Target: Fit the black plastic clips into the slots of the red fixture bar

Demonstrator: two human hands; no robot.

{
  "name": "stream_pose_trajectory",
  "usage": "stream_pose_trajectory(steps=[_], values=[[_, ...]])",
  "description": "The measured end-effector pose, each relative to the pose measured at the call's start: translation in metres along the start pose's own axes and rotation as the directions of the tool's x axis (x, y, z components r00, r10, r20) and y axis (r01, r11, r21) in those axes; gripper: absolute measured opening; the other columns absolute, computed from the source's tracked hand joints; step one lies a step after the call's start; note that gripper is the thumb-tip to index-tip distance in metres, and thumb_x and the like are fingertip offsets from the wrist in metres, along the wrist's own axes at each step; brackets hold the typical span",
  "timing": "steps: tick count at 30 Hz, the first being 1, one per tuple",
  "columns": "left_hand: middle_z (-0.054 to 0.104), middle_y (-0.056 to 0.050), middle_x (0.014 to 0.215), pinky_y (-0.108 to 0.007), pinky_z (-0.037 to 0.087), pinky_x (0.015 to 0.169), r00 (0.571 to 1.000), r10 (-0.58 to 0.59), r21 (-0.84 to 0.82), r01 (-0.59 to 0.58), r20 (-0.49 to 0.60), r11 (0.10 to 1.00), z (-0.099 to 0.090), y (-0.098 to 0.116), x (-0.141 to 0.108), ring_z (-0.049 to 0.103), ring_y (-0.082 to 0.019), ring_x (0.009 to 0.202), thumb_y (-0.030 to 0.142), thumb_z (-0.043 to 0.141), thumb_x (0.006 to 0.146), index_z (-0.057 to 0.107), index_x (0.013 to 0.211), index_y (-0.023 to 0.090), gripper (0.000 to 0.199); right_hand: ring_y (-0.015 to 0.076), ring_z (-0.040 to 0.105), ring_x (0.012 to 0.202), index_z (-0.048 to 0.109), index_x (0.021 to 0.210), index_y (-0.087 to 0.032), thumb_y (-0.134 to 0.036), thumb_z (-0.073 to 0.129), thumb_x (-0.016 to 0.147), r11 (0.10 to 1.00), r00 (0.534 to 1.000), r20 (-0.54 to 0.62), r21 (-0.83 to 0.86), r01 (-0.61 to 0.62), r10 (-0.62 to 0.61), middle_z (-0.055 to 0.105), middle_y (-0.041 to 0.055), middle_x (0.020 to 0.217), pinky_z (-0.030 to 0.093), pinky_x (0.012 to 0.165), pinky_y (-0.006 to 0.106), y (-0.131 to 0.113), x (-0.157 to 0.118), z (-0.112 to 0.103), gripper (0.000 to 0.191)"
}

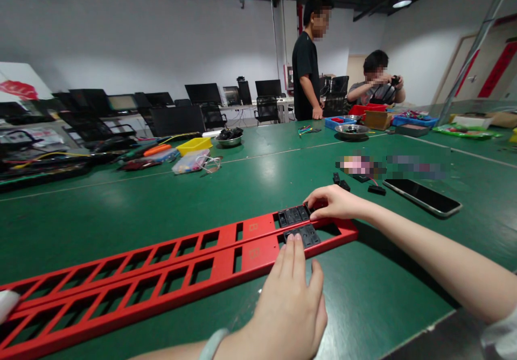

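Two long red slotted frames (258, 252) lie side by side on the green table. Black plastic blocks (294, 216) fill part of the far frame's end opening, and more black blocks (309, 235) sit in the near frame's opening. My left hand (288, 295) rests with its fingers stretched out, fingertips touching the near blocks. At the far frame, my right hand (337, 203) has thumb and fingers closed around the end of the black row. Its fingers partly hide the black block there.
Loose black blocks (341, 182) and a phone (424, 196) lie beyond my right arm. A yellow tray (194, 146), metal bowls (352, 131) and a blue tray (339, 122) stand farther back. Two people (307, 75) are across the table. A white object (7, 303) touches the frames' left end.
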State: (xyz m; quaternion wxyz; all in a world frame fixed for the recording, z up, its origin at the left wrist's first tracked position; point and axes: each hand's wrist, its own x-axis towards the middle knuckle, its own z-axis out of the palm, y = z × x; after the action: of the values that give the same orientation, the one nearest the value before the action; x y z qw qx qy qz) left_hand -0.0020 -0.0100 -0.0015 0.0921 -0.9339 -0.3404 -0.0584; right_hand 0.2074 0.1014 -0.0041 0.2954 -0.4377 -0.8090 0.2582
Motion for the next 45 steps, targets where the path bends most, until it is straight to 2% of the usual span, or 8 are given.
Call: stream_pose_trajectory(steps=[6, 12, 17, 21, 28, 34, 45], values=[[0.033, -0.028, 0.13, -0.049, 0.032, 0.096, 1.0, 0.007, -0.01, -0.007, 0.008, 1.0, 0.0, 0.0, 0.0, 0.021, -0.036, 0.122, 0.035, 0.033, 0.082, 0.049, 0.115, 0.011, 0.044, 0.0155, 0.06, 0.082, 0.062, 0.078, -0.015, -0.029, 0.066, 0.061, 0.995, 0.999, 0.012, 0.096, -0.042, 0.041, 0.065, 0.0047, 0.094, 0.046, 0.073, 0.027, 0.002, 0.001, 0.003, 0.022], [0.032, -0.03, 0.129, -0.049, 0.032, 0.095, 1.0, 0.024, -0.001, -0.024, 0.019, 1.0, -0.003, 0.0, 0.0, 0.021, -0.038, 0.121, 0.036, 0.034, 0.081, 0.05, 0.115, 0.01, 0.045, 0.0159, 0.059, 0.081, 0.063, 0.077, -0.016, -0.031, 0.066, 0.061, 0.999, 0.998, 0.032, -0.008, -0.049, 0.049, 0.065, 0.0038, 0.089, 0.045, 0.073, 0.027, -0.004, 0.002, -0.002, 0.022], [0.034, -0.028, 0.129, -0.048, 0.034, 0.094, 1.0, 0.01, 0.015, -0.01, 0.006, 1.0, -0.002, 0.0, 0.001, 0.023, -0.037, 0.121, 0.036, 0.035, 0.081, 0.05, 0.115, 0.011, 0.044, 0.0156, 0.059, 0.074, 0.063, 0.076, -0.016, -0.031, 0.066, 0.062, 0.994, 1.0, 0.022, -0.111, -0.006, 0.008, 0.066, 0.0039, 0.084, 0.044, 0.067, 0.026, -0.003, 0.005, -0.003, 0.021], [0.037, -0.025, 0.129, -0.048, 0.036, 0.094, 1.0, 0.007, 0.025, -0.007, 0.002, 1.0, -0.001, -0.001, 0.002, 0.024, -0.036, 0.12, 0.037, 0.037, 0.081, 0.051, 0.115, 0.013, 0.044, 0.0158, 0.06, 0.079, 0.062, 0.076, -0.015, -0.031, 0.065, 0.063, 0.998, 0.999, 0.02, -0.046, 0.03, -0.029, 0.065, 0.0043, 0.087, 0.045, 0.069, 0.025, 0.002, 0.004, -0.001, 0.02], [0.033, -0.028, 0.129, -0.049, 0.033, 0.095, 0.999, 0.004, 0.03, -0.005, 0.046, 1.0, -0.003, 0.0, 0.002, 0.022, -0.037, 0.121, 0.036, 0.037, 0.08, 0.05, 0.115, 0.013, 0.044, 0.0165, 0.059, 0.089, 0.061, 0.076, -0.016, -0.028, 0.064, 0.065, 0.996, 0.996, -0.001, 0.023, 0.087, -0.087, 0.065, 0.0052, 0.092, 0.044, 0.076, 0.026, 0.005, -0.001, 0.001, 0.017], [0.033, -0.03, 0.128, -0.049, 0.035, 0.092, 0.999, 0.038, 0.085, -0.04, 0.02, 0.996, -0.003, -0.001, 0.001, 0.023, -0.039, 0.12, 0.029, 0.041, 0.076, 0.049, 0.116, 0.012, 0.044, 0.0164, 0.059, 0.087, 0.061, 0.076, -0.017, -0.029, 0.063, 0.066, 0.993, 0.993, 0.017, -0.028, 0.114, -0.114, 0.064, 0.0054, 0.095, 0.043, 0.075, 0.027, 0.006, 0.001, 0.0, 0.016], [0.037, -0.033, 0.124, -0.05, 0.038, 0.089, 0.996, 0.086, 0.164, -0.082, -0.02, 0.983, -0.001, -0.001, 0.002, 0.027, -0.041, 0.117, 0.026, 0.043, 0.074, 0.05, 0.113, 0.01, 0.043, 0.0147, 0.056, 0.087, 0.059, 0.076, -0.015, -0.031, 0.055, 0.076, 0.946, 0.958, 0.036, -0.152, 0.287, -0.285, 0.061, 0.0071, 0.095, 0.043, 0.075, 0.026, 0.008, -0.002, 0.001, 0.016]])
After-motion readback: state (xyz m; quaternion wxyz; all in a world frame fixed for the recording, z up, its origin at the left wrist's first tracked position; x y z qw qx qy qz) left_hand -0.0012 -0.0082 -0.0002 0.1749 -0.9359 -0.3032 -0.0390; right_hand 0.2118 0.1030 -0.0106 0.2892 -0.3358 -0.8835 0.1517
